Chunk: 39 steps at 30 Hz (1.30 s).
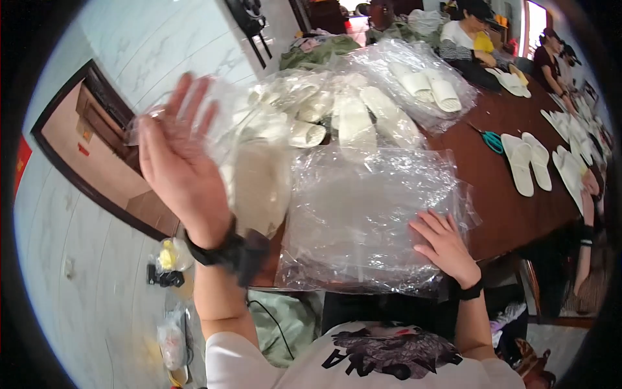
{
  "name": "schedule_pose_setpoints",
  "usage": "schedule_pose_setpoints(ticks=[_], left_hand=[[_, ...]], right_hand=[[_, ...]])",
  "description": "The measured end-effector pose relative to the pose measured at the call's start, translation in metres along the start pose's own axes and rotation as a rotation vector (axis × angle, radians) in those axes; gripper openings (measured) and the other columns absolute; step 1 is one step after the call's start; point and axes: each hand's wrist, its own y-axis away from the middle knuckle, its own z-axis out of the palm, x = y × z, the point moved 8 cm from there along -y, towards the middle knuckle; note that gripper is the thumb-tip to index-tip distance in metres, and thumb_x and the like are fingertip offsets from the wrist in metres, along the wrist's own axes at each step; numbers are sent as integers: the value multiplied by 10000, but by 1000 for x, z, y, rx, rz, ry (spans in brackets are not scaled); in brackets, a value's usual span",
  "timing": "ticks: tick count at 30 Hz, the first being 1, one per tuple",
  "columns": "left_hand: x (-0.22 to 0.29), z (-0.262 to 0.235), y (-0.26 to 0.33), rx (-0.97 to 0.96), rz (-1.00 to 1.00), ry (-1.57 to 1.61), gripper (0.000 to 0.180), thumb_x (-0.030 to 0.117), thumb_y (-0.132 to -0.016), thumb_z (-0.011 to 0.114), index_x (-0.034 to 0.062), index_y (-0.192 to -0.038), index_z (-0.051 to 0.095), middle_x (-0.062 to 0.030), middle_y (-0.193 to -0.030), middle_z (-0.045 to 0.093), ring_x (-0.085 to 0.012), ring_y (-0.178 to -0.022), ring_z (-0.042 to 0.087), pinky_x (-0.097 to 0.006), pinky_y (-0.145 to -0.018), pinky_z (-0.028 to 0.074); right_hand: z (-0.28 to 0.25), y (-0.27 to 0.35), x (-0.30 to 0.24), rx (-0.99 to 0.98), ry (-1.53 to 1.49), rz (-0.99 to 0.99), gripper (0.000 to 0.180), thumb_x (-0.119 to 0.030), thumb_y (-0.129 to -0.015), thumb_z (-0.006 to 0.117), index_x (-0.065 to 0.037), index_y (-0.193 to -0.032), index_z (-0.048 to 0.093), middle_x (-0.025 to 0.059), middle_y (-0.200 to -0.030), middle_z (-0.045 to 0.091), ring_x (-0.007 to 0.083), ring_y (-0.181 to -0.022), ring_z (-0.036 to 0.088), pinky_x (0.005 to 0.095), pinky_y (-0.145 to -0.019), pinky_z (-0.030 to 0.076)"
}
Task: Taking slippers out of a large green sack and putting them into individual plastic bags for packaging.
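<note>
My left hand is raised at the left, fingers stretched and apart. Thin clear plastic film lies about its fingers; motion blur hides whether any of it is gripped. My right hand rests flat, fingers spread, on the right side of a stack of clear plastic bags at the table's near edge. Left of that stack lies a blurred, bagged pale slipper. Beyond the stack, white slippers in clear plastic are heaped, and another bagged pair sits farther back.
On the brown table lie teal-handled scissors and a loose pair of white slippers. More slippers line the right side. Co-workers are at the far right, and another person's arm reaches in. A doorway stands left.
</note>
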Motion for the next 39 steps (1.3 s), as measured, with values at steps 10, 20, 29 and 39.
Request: schedule_pose_setpoints(ticks=[10, 20, 29, 39], left_hand=[[-30, 117, 213, -1225, -484, -18, 269, 161, -903, 636, 37, -1140, 622, -136, -1214, 620, -323, -1171, 560, -415, -1001, 427], [-53, -10, 198, -793, -621, -504, 153, -25, -813, 627, 23, -950, 676, -109, -1010, 689, -233, -998, 644, -319, -840, 505], [-27, 152, 433, -1979, -835, 660, 231, 180, -966, 531, -17, -1033, 631, -143, -927, 682, -259, -843, 663, -359, -779, 509], [37, 135, 524, -2347, -771, 1179, 304, 157, -891, 586, -62, -1099, 624, -205, -1017, 674, -263, -908, 643, -373, -799, 476]], right_hand=[[-1, 8, 11, 85, 42, -10, 448, -313, -880, 611, -96, -1271, 582, 128, -1336, 532, 335, -1352, 371, 446, -1137, 247], [-34, 29, 48, 359, -430, 14, 323, -231, -930, 563, -90, -1213, 630, 156, -1278, 585, 342, -1203, 525, 447, -1073, 361], [-85, 40, 42, 542, 18, 77, 262, -74, -834, 609, -73, -1092, 654, 109, -1149, 628, 331, -1095, 565, 440, -1006, 415], [-86, 110, 28, 633, 46, 143, 209, -70, -862, 620, -93, -1062, 676, 83, -964, 658, 266, -925, 619, 363, -790, 516]])
